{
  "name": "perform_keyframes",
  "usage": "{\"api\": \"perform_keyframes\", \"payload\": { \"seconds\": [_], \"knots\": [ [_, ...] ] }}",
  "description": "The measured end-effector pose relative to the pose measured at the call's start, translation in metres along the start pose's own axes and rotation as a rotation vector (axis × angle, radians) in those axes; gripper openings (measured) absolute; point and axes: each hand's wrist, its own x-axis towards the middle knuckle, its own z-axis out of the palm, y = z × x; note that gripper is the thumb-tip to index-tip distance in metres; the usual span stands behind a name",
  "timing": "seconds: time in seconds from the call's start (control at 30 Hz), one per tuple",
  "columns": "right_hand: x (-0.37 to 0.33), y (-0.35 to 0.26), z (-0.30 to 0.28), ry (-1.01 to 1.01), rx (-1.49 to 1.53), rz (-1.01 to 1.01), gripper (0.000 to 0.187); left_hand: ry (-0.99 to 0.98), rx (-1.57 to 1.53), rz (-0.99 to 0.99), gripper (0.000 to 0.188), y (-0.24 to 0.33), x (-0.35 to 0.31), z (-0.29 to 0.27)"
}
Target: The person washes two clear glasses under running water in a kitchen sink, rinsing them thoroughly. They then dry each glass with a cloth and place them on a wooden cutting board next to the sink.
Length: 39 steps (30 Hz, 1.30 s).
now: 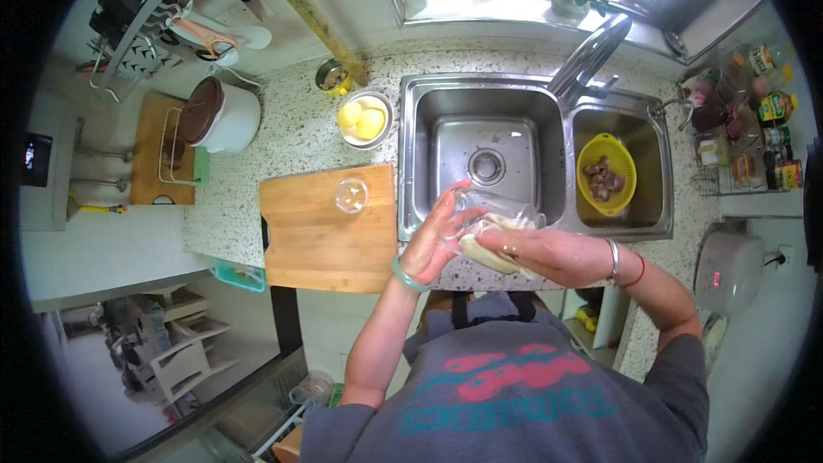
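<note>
Over the front edge of the sink, my left hand [429, 236] holds a clear, see-through container [514, 207], perhaps a glass jar, tipped on its side. My right hand [561, 257] grips a pale, crumpled cloth [487, 255] and presses it against the container's near side. Part of the cloth lies hidden behind the fingers. To the left, a small round clear lid or dish [351, 195] rests on the wooden cutting board [321, 249].
Behind the board stands a white bowl [383, 139] of yellow pieces. The double sink [549, 90] has a tall faucet [591, 56]; its right basin holds a yellow colander [630, 173] with purplish pieces. A lidded white pot [236, 116] stands at left, a jar rack [729, 176] at right.
</note>
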Motion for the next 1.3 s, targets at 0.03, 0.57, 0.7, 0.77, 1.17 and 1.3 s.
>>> {"api": "perform_keyframes", "payload": {
  "seconds": [0.03,0.57,0.7,0.77,1.17,1.3],
  "knots": [
    [0.004,0.001,0.003,-0.016,-0.064,0.039,0.052,-0.006,0.046,0.002,0.064,0.002,-0.001,0.002],
    [0.031,0.055,0.011,0.256,0.566,0.177,0.034,0.174,0.163,0.009,0.054,0.001,0.023,-0.004],
    [0.016,0.068,0.013,0.185,-0.040,-0.140,0.043,0.176,0.201,0.014,0.052,0.003,0.029,-0.004],
    [0.024,0.074,0.008,0.190,-0.417,-0.205,0.034,0.183,0.171,0.019,0.051,0.004,0.032,0.003],
    [0.043,0.085,0.033,0.606,1.367,0.327,0.048,0.183,0.279,0.095,0.051,0.008,0.049,0.002],
    [0.043,0.078,0.042,0.529,1.289,0.195,0.046,0.113,0.270,0.052,0.060,0.016,0.047,0.009]
  ]
}}
